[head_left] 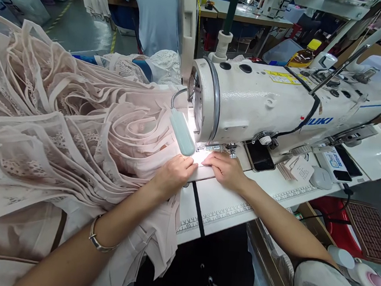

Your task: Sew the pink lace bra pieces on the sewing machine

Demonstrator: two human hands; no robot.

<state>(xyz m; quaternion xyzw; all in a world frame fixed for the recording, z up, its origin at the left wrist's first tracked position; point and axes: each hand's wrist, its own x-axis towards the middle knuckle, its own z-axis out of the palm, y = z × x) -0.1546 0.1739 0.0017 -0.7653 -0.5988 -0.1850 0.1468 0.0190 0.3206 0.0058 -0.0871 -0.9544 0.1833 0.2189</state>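
Pale pink garments (86,135): heaped left of sewing machine (258,104), at table (228,205). Left hand (176,171), right hand (226,170): just apart near machine; fingers bent, grip unclear in glare, cannot tell.

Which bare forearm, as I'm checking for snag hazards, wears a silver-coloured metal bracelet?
The left forearm, beside the heaped pale-pink lacy fabric, wears the bracelet; the right forearm shows none.

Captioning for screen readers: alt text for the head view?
A person's left hand and right hand are close together at the needle end of a white sewing machine, beside a small lamp. Pale pink garments are piled at left; a black phone lies at right.
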